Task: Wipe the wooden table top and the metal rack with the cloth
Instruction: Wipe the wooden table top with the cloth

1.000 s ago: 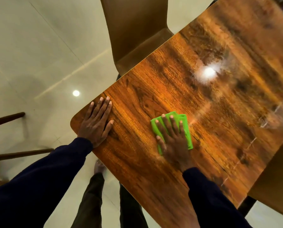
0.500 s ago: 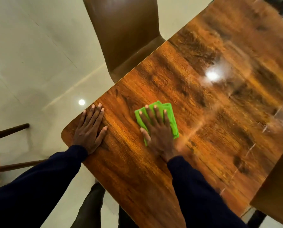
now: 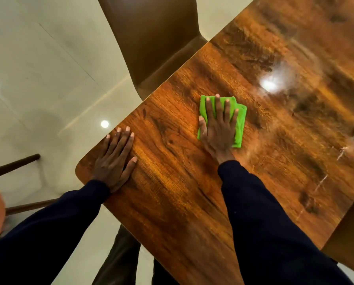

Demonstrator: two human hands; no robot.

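Observation:
The glossy wooden table top [image 3: 274, 161] fills the right and middle of the head view, with its rounded corner at lower left. A folded bright green cloth [image 3: 241, 122] lies flat on it near the far-left edge. My right hand [image 3: 219, 128] presses down on the cloth with fingers spread, covering most of it. My left hand [image 3: 115, 159] rests flat on the bare wood by the rounded corner, fingers apart and holding nothing. No metal rack is in view.
A brown chair [image 3: 151, 38] is pushed against the table's far-left edge. Another brown seat [image 3: 348, 239] shows at the lower right edge. Dark wooden chair legs [image 3: 13, 165] and an orange seat edge stand on the pale tiled floor at left. My legs are below the table.
My right hand has slid the green cloth forward, away from me, toward the table's far-left edge. My left hand stays flat by the corner.

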